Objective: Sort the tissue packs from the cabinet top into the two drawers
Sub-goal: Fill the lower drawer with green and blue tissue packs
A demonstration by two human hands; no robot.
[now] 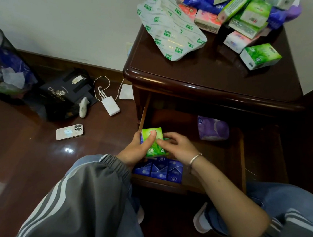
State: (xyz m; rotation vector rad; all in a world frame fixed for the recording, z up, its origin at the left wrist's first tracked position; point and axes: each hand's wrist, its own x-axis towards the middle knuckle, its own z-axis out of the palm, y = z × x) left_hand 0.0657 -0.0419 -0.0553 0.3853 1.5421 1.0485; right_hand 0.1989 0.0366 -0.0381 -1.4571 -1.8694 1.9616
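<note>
Where the drawer stands open by the knees: a drawer (pixel 241 163) pulled out from a dark wooden cabinet, with a row of blue packs (pixel 158 170) standing upright against its front wall.
Left hand (pixel 138 149): over the drawer's left side, fingers curled round a green pack (pixel 151 135), thumb laid across its face.
Right hand (pixel 177 148): just beside the left, bent fingertips pinching the same green pack at its right edge; a bracelet (pixel 195 158) sits on the wrist.
Green wrapping below the thumb: whether one pack or two, I cannot tell.
Back of drawer: a purple pack (pixel 212 129) lying at the right, well apart from the hands.
Floor at left: a phone (pixel 69 131), a white power bank (pixel 110 106) with its cable, and a black bag (pixel 65 95).
Surface (pixel 203 73): a white wrapper with green print (pixel 169 28) at left and a lone green box (pixel 260 55) at right.
Far edge: a heap of green, pink and blue packs (pixel 242 18).
</note>
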